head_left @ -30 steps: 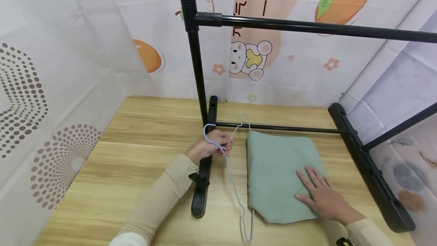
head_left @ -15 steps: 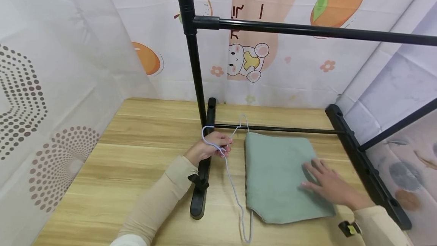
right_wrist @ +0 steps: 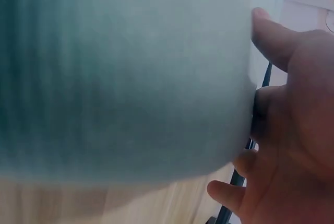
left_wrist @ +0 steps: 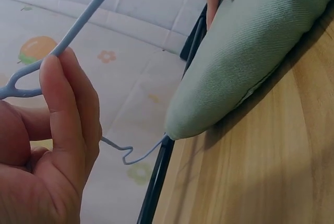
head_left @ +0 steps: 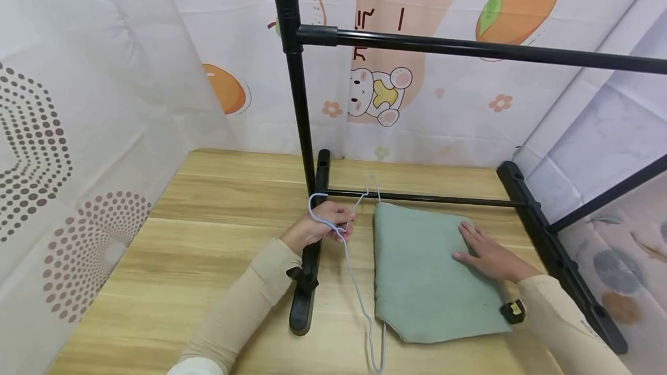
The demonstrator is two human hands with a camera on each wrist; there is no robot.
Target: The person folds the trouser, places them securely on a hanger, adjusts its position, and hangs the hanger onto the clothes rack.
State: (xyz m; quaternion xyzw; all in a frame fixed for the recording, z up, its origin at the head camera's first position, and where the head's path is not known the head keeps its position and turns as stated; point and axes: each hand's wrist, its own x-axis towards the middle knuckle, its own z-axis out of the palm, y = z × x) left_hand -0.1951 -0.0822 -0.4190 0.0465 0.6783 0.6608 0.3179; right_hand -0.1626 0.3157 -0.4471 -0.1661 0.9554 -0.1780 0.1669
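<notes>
A pale blue wire clothes hanger (head_left: 357, 285) is gripped near the base of its hook by my left hand (head_left: 329, 220), beside the rack's left post. Folded green cloth (head_left: 427, 282) lies over the hanger on its right side, and the wire's two ends stick out at the cloth's left edge. My right hand (head_left: 490, 252) rests flat on the cloth's upper right part, fingers extended. In the left wrist view the fingers (left_wrist: 65, 109) pinch the hanger wire (left_wrist: 86, 18). The right wrist view shows the green cloth (right_wrist: 130, 88) close up beside the right hand (right_wrist: 292, 125).
A black clothes rack stands on the wooden table (head_left: 208, 207); its left post (head_left: 299, 109), top rail (head_left: 469, 48), low crossbar (head_left: 432, 197) and right foot (head_left: 563, 256) surround the cloth. Printed white curtains (head_left: 448, 109) hang behind.
My right hand lifted off the cloth, moved right, then came down again nearer its upper right corner. The cloth's lower right corner has spread further right. My left hand holds the hanger in place.
</notes>
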